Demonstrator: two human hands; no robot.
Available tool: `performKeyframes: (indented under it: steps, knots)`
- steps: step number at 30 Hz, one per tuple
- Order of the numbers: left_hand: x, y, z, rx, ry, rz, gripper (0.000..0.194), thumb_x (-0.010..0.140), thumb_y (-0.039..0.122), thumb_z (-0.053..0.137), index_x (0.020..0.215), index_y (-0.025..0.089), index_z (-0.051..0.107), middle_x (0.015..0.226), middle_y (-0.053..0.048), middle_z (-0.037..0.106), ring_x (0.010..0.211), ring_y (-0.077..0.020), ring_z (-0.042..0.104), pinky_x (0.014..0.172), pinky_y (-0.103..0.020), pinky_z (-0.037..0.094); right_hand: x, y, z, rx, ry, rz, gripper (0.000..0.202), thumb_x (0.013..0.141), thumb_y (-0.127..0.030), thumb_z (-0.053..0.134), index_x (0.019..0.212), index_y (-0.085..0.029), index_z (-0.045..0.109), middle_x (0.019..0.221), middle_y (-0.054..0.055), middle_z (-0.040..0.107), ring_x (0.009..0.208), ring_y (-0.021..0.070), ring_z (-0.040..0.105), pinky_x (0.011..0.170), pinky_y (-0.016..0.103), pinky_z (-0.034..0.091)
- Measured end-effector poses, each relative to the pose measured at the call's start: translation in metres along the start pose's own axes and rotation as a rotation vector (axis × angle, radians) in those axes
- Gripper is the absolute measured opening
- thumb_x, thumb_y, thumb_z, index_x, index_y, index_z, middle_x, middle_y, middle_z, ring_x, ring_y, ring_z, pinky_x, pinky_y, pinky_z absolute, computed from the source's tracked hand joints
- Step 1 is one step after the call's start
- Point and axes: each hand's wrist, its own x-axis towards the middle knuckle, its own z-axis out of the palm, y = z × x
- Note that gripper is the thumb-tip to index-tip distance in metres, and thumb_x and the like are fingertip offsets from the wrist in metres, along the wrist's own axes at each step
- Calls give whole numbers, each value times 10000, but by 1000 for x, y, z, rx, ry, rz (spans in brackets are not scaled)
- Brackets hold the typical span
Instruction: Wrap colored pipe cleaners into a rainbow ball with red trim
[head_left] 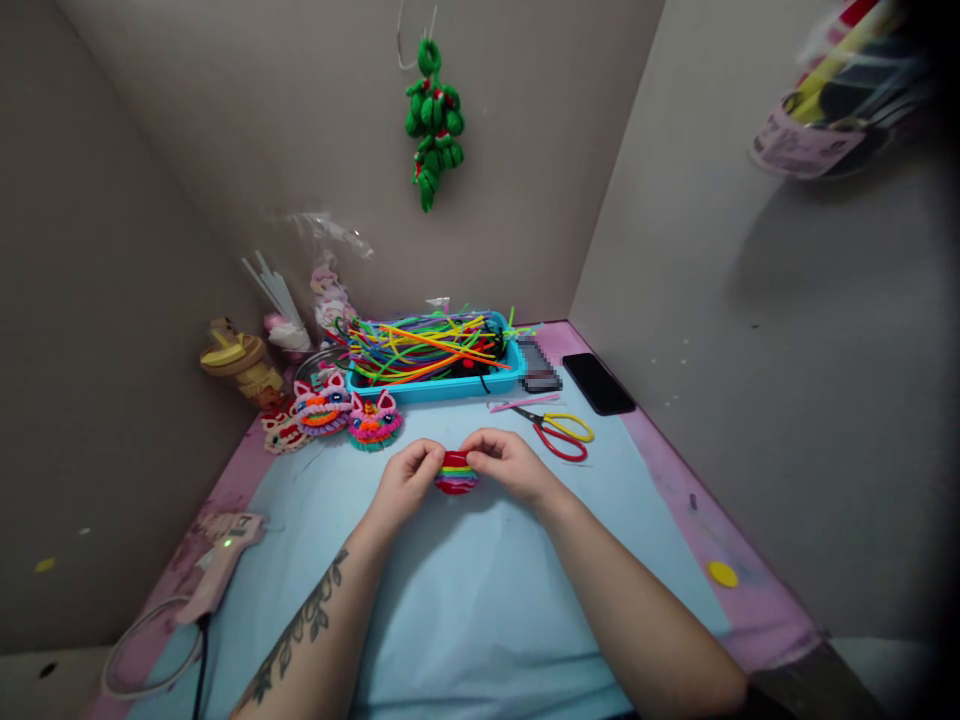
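Between my two hands is a small rounded piece (457, 474), red at top and bottom with rainbow stripes across its middle; it looks like pipe-cleaner work. My left hand (412, 475) pinches its left edge between thumb and fingers. On the opposite edge, my right hand (506, 462) grips it the same way. The piece is held above the blue cloth (480, 590). Beyond my left hand sits a pink-eared animal-face craft (375, 422), with a similar face (322, 404) beside it. Scissors (559, 430) with one red and one yellow handle lie past my right hand.
A blue tray (435, 388) full of colourful pipe cleaners stands at the back. A black phone (598, 384) lies back right. At left is a pink glue gun (225, 565) with a cord. Walls enclose the table; a green craft (433, 125) hangs on the back one.
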Motion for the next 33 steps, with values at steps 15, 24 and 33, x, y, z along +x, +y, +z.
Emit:
performKeyframes:
  steps: [15, 24, 33]
  knots:
    - [0, -10, 0, -142, 84, -97, 238, 658, 335, 747, 785, 136, 721, 736, -54, 725, 656, -158, 629, 649, -264, 491, 2, 9, -1, -104, 154, -36, 103, 705, -253, 671, 756, -182, 724, 744, 29, 711, 716, 168, 631, 705, 293, 473]
    - [0, -10, -1, -33, 68, -44, 191, 700, 324, 705, 759, 143, 707, 737, -47, 711, 673, -153, 619, 647, -246, 473, 2, 7, 0, -181, 155, -48, 100, 722, -251, 645, 704, -169, 700, 707, 28, 687, 700, 166, 616, 698, 290, 469]
    - [0, -15, -3, 30, 19, 14, 200, 756, 333, 657, 818, 146, 692, 808, -71, 706, 748, -180, 633, 714, -284, 486, -1, 4, 6, -216, 147, -117, 92, 701, -242, 698, 768, -198, 745, 767, 38, 704, 764, 181, 632, 760, 310, 479]
